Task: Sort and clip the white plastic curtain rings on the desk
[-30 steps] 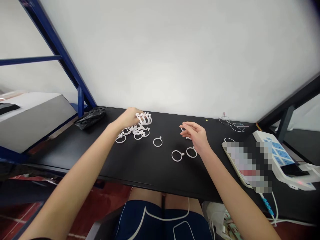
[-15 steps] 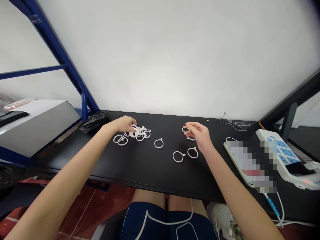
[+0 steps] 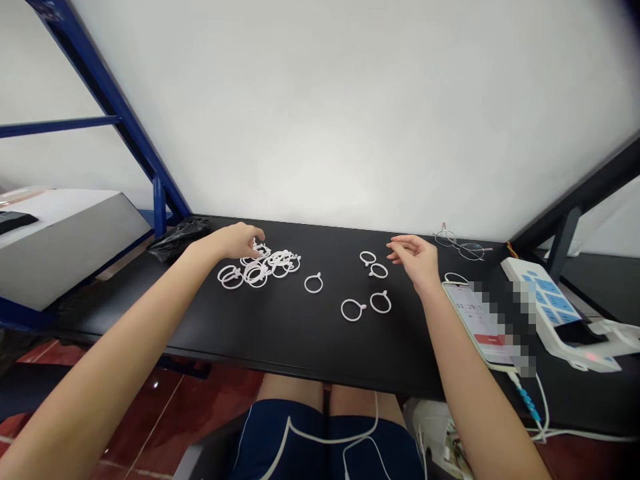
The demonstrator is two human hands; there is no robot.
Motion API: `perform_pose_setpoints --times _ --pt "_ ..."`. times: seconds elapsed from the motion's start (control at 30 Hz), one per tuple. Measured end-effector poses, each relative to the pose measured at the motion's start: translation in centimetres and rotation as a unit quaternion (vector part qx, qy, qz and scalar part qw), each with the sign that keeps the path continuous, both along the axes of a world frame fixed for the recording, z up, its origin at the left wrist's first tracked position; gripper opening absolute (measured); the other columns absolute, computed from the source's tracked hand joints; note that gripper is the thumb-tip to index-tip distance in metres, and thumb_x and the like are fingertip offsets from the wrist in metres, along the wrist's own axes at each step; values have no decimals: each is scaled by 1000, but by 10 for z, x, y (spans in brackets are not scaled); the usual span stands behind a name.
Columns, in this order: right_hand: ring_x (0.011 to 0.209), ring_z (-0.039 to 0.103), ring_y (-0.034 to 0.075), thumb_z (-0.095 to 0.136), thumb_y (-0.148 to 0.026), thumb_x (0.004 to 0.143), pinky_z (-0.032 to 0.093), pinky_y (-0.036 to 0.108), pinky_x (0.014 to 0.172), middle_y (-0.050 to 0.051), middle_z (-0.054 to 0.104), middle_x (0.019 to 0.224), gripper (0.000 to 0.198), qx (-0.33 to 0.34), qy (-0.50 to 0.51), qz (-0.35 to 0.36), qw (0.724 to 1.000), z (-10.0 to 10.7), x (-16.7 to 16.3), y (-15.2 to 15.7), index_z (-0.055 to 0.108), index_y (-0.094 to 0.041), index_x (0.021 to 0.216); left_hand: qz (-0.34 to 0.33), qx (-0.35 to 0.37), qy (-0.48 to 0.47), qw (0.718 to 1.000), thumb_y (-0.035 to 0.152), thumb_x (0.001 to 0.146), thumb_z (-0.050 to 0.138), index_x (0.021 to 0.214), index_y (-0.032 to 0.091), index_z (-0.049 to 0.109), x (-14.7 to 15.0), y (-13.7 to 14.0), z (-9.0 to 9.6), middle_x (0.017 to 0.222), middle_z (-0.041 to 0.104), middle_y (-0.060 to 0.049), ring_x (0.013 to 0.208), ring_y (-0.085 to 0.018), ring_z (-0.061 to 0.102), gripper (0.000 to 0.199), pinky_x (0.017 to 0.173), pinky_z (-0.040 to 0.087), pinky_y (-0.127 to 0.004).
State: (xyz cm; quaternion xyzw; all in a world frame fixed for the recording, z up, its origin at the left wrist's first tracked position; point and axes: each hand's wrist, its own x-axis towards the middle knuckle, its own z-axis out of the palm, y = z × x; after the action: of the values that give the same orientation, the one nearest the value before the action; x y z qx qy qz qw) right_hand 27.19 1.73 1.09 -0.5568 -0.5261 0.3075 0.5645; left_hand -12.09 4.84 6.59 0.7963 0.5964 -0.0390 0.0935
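Observation:
My left hand [image 3: 235,241] is over the far left side of a pile of white curtain rings [image 3: 280,263], each with a small eyelet. Its thumb and index finger are apart, with no ring visibly gripped; the thumb tip is close to the upper rings. My right hand [image 3: 416,259] hovers with its fingers loosely bent and nothing visible in them. To its left lie two rings, an upper one [image 3: 368,257] and a lower one [image 3: 379,271], almost touching. Nearer me are another ring [image 3: 381,303] and one beside it [image 3: 353,310]. A single ring [image 3: 313,283] lies right of the pile.
Everything rests on a black table [image 3: 280,333] against a white wall. At the right are eyeglasses [image 3: 471,251], a phone [image 3: 487,333] on a cable, and a power strip [image 3: 545,300]. A black plastic bag [image 3: 180,239] and a white box [image 3: 90,233] are at the left.
My right hand has moved right, away from the two far rings, which now show fully. My left hand's thumb and index finger have spread, and more rings show below it. The view has shifted slightly.

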Motion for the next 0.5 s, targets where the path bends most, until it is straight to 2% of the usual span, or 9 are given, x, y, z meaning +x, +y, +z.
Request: perform_pose_setpoints --times 0.07,0.17,0.23,0.33,0.43,0.5 --pt "64 65 17 72 -30 64 51 28 57 6 71 82 25 -41 -135 62 988 0 11 0 69 -17 85 -22 42 -15 999 42 77 60 116 16 63 24 -7 5 88 72 -6 74 -20 63 47 62 38 -25" --pt "66 64 18 69 -23 67 50 32 67 3 70 75 26 -88 -297 134 941 -3 17 -2 71 -19 92 -86 48 -54 994 44 85 54 117 19 62 74 -25 4 91 72 -6 78 -21 64 41 65 38 -26" --pt "67 63 16 65 -17 69 50 32 71 4 70 86 27 -64 -339 123 930 -10 15 0 70 -19 95 -124 28 -46 991 48 85 54 107 18 66 107 -41 -4 91 71 -10 82 -24 65 39 68 41 -29" --pt "71 61 13 55 -6 70 49 30 75 7 63 114 42 -6 -390 136 911 -23 9 5 67 -20 108 -98 11 -26 995 63 80 55 97 14 68 145 -64 -22 95 69 -19 88 -32 66 54 72 44 -34" --pt "69 57 12 51 -7 75 46 28 70 6 62 112 40 -20 -444 145 884 -30 8 10 68 -21 108 -43 -10 -12 999 71 76 54 102 9 67 161 -77 -38 102 65 -26 93 -38 65 68 74 47 -39" --pt "68 55 13 53 -13 79 44 27 66 6 63 105 32 -39 -462 138 875 -31 8 10 69 -20 105 -64 -22 -7 998 70 79 50 110 5 62 165 -79 -43 108 61 -28 95 -40 64 73 75 48 -41"
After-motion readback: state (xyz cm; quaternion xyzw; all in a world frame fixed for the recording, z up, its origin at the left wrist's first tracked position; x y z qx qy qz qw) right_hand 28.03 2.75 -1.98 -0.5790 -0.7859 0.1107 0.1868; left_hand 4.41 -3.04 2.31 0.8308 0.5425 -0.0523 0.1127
